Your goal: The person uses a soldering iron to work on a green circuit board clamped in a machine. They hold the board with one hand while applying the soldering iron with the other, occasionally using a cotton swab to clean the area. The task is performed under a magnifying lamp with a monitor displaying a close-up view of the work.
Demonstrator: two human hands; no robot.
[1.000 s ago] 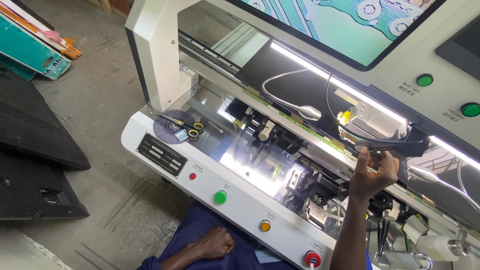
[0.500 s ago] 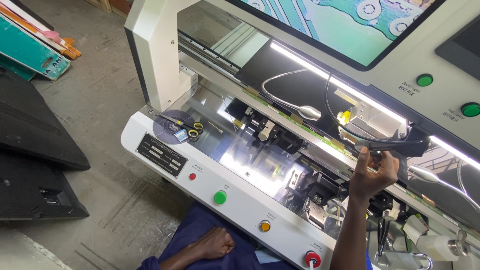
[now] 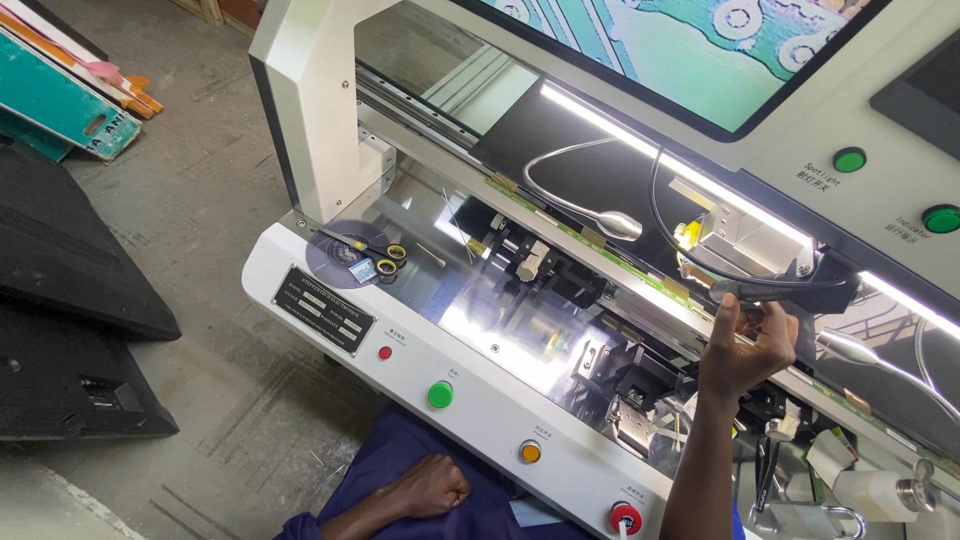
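Single head-worn view only, so no second view shared any of the scene. It looked steeply down and forward from above the seated person, close to the white machine's front panel [image 3: 470,370] (tilted frame), with the floor [image 3: 200,250] at left and the monitor [image 3: 690,50] cropped at top.

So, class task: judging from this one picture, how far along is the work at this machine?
Done: the machine's light strip and screen are on. In hand: the right hand grips the black head above the green strip. Left: the left hand rests fisted on the lap; the scissors lie untouched.
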